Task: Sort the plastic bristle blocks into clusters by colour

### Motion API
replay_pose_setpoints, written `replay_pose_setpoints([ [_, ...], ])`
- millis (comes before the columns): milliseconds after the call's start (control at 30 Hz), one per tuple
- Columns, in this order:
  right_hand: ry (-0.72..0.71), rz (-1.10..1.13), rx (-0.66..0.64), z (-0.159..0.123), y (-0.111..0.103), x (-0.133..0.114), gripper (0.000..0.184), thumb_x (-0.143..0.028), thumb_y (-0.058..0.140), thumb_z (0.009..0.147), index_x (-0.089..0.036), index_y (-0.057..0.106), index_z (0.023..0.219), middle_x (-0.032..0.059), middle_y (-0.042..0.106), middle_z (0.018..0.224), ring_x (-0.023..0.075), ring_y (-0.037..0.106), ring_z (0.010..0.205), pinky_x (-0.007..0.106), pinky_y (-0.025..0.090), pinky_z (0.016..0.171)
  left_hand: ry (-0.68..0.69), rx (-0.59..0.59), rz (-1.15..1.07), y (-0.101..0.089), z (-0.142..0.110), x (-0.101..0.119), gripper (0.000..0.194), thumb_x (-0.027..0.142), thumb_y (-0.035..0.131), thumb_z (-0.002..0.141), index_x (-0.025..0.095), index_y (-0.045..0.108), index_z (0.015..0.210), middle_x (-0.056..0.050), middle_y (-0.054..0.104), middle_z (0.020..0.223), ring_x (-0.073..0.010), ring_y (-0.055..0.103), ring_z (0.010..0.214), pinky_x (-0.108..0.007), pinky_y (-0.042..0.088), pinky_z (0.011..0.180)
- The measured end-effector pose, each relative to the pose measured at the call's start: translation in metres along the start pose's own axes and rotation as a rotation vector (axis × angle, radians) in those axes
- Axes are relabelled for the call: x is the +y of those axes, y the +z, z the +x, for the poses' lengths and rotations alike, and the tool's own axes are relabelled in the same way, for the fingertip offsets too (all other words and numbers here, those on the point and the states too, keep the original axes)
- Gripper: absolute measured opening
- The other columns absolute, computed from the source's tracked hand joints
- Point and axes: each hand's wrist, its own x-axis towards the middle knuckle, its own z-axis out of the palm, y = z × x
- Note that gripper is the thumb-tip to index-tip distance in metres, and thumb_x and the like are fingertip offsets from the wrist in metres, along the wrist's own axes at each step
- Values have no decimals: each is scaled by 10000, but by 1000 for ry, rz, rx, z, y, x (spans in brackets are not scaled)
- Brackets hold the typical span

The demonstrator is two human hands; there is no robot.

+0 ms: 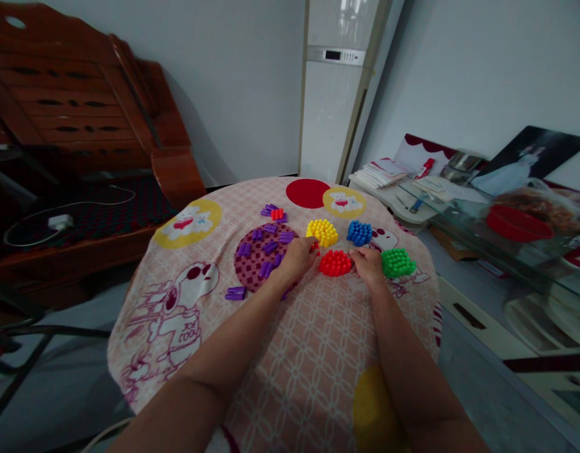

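My left hand (299, 257) is closed round a few small red plastic pieces (314, 247), left of a cluster of upright red pegs (336, 263). My right hand (368, 263) has its fingers drawn together at that cluster's right edge; what they pinch, if anything, is too small to see. Behind the red cluster stand a yellow cluster (322, 232) and a blue cluster (360, 233). A green cluster (397, 263) is just right of my right hand. Small groups of purple pieces (270, 247) lie to the left, and a red group (277, 214) sits among purple ones farther back.
A patterned cloth (313, 352) covers the round table. At right is a glass-topped cabinet (479, 220) with papers (382, 172) and a red bowl (519, 222). A wooden bench (82, 113) stands at left, and a tall white appliance (334, 113) is behind the table.
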Motion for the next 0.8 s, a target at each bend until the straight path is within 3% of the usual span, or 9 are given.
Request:
replay_pose_setpoints([
  [167, -28, 6, 10, 2, 1, 4, 260, -350, 562, 791, -155, 728, 745, -3, 586, 459, 153, 558, 428, 241, 399, 446, 11, -50, -36, 14, 3, 0, 286, 160, 547, 893, 113, 716, 1118, -125, 758, 1007, -186, 694, 873, -261, 500, 827],
  [267, -51, -4, 14, 3, 2, 7, 264, -358, 562, 791, -158, 725, 736, 1, 585, 458, 153, 562, 442, 241, 407, 460, 49, -97, -79, 17, 0, 1, 294, 186, 455, 952, 128, 729, 1044, -104, 760, 993, -173, 690, 883, -251, 489, 837],
  [433, -55, -53, 10, 7, 2, 11, 293, -376, 546, 800, -155, 730, 747, 8, 599, 484, 159, 562, 449, 251, 407, 469, 13, -62, -21, 1, 6, -7, 311, 223, 430, 970, 109, 715, 1019, -120, 748, 971, -195, 686, 861, -272, 493, 810],
  [600, -129, -138, 50, 9, 2, 16, 307, -380, 534, 806, -164, 736, 724, 17, 611, 508, 169, 575, 532, 253, 430, 529, -163, 98, 157, -27, 47, -50, 413, 149, 469, 928, 76, 565, 1323, -186, 652, 1270, -249, 611, 1163, -323, 452, 990],
  [700, -156, -163, 60, 9, 2, 16, 307, -380, 531, 808, -170, 734, 714, 19, 613, 520, 168, 569, 564, 251, 432, 551, -199, 50, 230, -34, 73, -79, 505, 91, 444, 915, 55, 458, 1418, -212, 537, 1423, -245, 515, 1296, -335, 396, 1075],
  [800, -161, -180, 65, 9, 2, 14, 302, -379, 532, 806, -174, 724, 695, 20, 607, 520, 167, 559, 578, 249, 424, 553, -180, -16, 237, -35, 85, -98, 564, 43, 521, 848, 80, 478, 1409, -196, 526, 1443, -239, 510, 1295, -339, 378, 1091],
])
